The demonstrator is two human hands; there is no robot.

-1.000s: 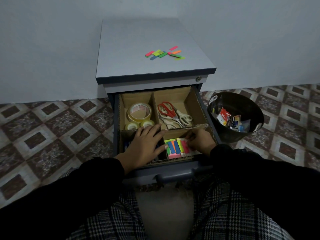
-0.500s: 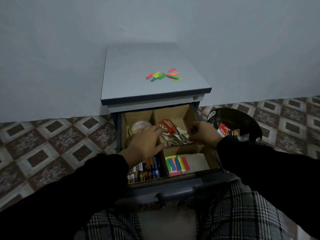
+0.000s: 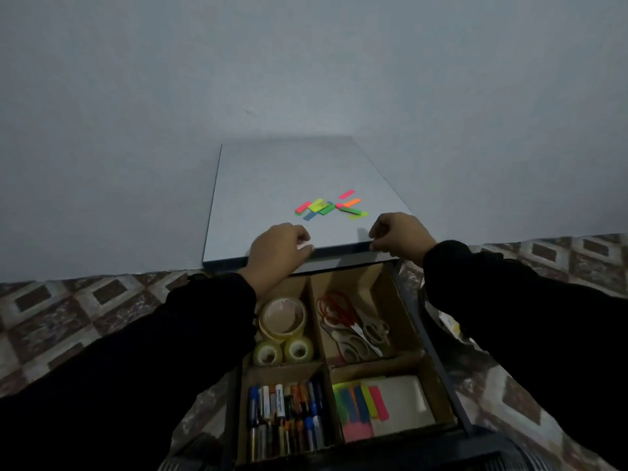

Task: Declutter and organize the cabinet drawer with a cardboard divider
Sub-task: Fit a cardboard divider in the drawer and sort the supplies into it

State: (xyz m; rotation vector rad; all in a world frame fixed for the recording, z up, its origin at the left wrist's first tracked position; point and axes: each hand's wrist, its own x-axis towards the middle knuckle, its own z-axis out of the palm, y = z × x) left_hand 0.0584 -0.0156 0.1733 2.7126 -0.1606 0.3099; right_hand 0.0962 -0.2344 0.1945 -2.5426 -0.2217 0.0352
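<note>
Open drawer [image 3: 438,375] sorted by a cardboard divider [image 3: 324,365], both hands up at the cabinet's front edge.

Nearest, the front-left compartment holds pens and markers [image 3: 287,418] lying side by side; the front-right one holds coloured sticky flags [image 3: 362,404] on a pale pad. Behind them, the back-left compartment holds one large tape roll [image 3: 282,319] with two small tape rolls [image 3: 283,351] just in front of it, and the back-right holds scissors [image 3: 353,326], one pair red-handled. Past the drawer, the left hand [image 3: 277,254] and the right hand [image 3: 399,237] hover at the front edge of the cabinet top [image 3: 272,185], fingers curled; whether either grips anything I cannot tell. Farther back on that surface lie loose sticky flags [image 3: 331,207] between and beyond the hands, with a plain wall [image 3: 306,62] behind.
</note>
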